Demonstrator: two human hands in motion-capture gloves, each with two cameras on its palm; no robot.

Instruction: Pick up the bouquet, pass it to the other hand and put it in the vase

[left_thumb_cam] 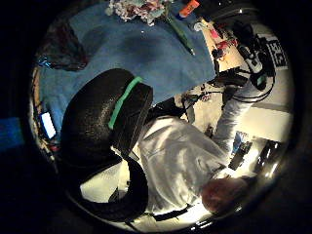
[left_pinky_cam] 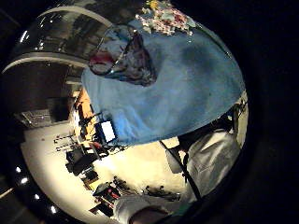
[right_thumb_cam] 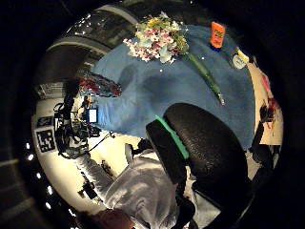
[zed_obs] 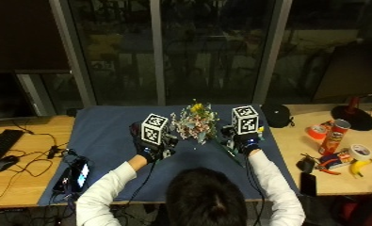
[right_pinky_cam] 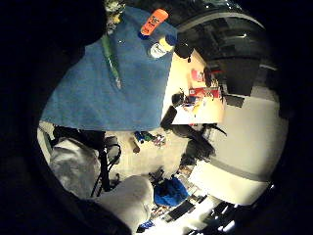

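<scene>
Flowers of the bouquet (zed_obs: 195, 123) lie on the blue cloth (zed_obs: 104, 136) between the 2 hands – left hand (zed_obs: 149, 145) and right hand (zed_obs: 243, 141) hover either side, neither grasping it – whether fingers are curled I cannot tell.

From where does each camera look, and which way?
Outside: above, behind head, facing table; left hand, right hand show.
Left little-finger palm: faces vase, cloth; shirt shows.
Left thumb palm: faces bouquet; left hand shows.
Right little-finger palm: faces bouquet's stem; shirt shows.
Right thumb palm: faces bouquet, vase; right hand shows.
All share the bouquet.
</scene>
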